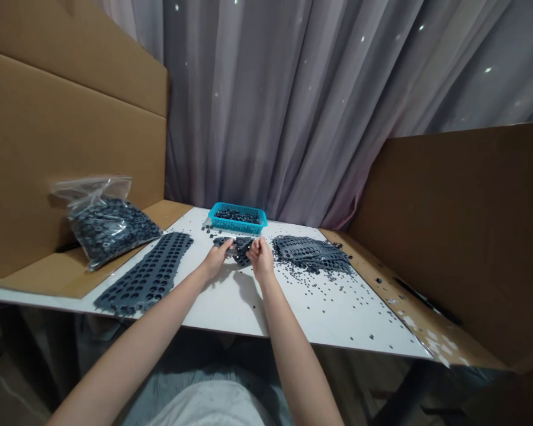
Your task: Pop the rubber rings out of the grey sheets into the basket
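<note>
Over the middle of the white table, my left hand pinches the left part of a dark grey perforated rubber sheet. My right hand is closed at the sheet's right end, its fingers curled against it; whether a small piece is also between them is hidden. The sheet is held up a little, tilted. Just behind it stands a blue plastic basket with many small black rubber parts in it.
A long perforated sheet lies to the left, a stack of such sheets to the right. Small black scraps litter the table. A clear zip bag full of black parts leans at the left. Cardboard walls flank both sides.
</note>
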`<state>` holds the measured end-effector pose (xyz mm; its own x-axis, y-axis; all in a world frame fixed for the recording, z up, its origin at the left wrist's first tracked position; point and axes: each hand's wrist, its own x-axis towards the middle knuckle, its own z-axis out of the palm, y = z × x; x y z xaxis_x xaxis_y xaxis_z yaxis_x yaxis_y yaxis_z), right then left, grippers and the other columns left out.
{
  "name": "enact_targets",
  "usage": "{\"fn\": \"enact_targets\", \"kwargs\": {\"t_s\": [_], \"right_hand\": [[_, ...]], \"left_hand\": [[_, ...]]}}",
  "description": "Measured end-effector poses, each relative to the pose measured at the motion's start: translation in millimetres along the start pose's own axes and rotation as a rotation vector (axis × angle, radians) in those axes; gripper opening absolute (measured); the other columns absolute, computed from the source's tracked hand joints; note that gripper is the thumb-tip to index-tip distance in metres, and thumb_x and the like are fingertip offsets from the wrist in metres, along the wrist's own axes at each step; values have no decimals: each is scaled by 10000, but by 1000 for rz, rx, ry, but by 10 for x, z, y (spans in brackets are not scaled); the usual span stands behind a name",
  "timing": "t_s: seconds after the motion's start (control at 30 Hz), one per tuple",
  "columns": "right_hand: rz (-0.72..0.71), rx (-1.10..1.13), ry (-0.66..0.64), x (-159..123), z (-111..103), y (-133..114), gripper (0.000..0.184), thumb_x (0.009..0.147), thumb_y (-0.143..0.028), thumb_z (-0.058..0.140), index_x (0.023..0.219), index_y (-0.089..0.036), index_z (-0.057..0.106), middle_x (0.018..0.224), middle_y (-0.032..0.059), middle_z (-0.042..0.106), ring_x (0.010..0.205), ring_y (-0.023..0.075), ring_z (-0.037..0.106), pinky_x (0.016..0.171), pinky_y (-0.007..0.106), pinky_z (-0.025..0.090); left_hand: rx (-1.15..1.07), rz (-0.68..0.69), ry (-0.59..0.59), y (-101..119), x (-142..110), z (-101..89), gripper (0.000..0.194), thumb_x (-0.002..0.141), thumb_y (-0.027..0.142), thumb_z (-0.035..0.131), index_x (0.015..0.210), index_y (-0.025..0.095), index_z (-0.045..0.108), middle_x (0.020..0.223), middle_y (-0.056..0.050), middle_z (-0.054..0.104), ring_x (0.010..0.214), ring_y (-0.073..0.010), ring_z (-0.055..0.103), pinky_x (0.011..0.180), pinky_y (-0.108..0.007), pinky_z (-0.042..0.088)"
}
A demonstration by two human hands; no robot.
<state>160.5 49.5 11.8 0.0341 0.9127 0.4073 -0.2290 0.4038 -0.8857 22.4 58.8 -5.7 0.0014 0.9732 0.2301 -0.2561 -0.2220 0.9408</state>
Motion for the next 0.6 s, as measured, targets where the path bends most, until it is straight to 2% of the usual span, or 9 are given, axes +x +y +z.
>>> {"fn": "enact_targets", "kwargs": {"t_s": [0.07, 0.17, 0.27, 0.37, 0.43, 0.53, 0.6], "right_hand": [[-107, -245, 28, -40, -16, -23, 393, 849, -490, 409, 583, -219, 305, 542, -43, 284, 510, 125, 277, 512, 252, 252], [-235, -653, -63, -103, -32, -48, 350, 862, -410, 425, 583, -208, 362, 570, -23, 390, 575, 138, 367, 565, 258, 251], [-246, -883, -164, -134, -35, -49, 326, 885, -370, 392, 603, -207, 394, 587, -11, 441, 590, 145, 407, 571, 259, 244], [-224, -863, -213, -139, -28, -24, 333, 888, -368, 400, 598, -204, 404, 586, -12, 445, 591, 145, 414, 571, 260, 232], [-160, -714, -243, -140, -19, 2, 338, 871, -380, 442, 586, -198, 436, 574, -18, 444, 583, 140, 405, 575, 260, 227], [-38, -474, -279, -145, 6, 44, 314, 824, -391, 516, 586, -187, 521, 554, -24, 457, 577, 134, 400, 584, 256, 238], [11, -389, -299, -146, 30, 75, 292, 802, -382, 540, 595, -178, 565, 554, -21, 481, 586, 133, 416, 590, 251, 259]], "left_hand": [[72, 32, 3, -16, -15, -12, 332, 644, 484, 664, 558, 177, 575, 599, -11, 573, 654, -175, 547, 703, -304, 440], [155, 76, -16, 13, -57, -39, 257, 655, 425, 663, 579, 183, 625, 630, -25, 605, 681, -187, 557, 727, -295, 427], [200, 105, -17, 60, -101, -47, 213, 665, 392, 656, 583, 196, 640, 649, -33, 621, 739, -210, 570, 795, -309, 412], [207, 117, 8, 84, -128, -37, 151, 656, 356, 673, 670, 206, 670, 745, -42, 654, 844, -231, 575, 851, -317, 394], [195, 111, 12, 83, -132, -33, 154, 648, 344, 683, 722, 210, 679, 788, -44, 664, 881, -234, 574, 840, -310, 402], [165, 68, -11, 63, -120, -40, 179, 652, 370, 688, 623, 198, 648, 672, -34, 638, 767, -215, 580, 741, -294, 427], [137, 17, -39, 39, -104, -49, 286, 657, 399, 692, 499, 188, 582, 541, -15, 574, 619, -179, 547, 660, -279, 423]]}}
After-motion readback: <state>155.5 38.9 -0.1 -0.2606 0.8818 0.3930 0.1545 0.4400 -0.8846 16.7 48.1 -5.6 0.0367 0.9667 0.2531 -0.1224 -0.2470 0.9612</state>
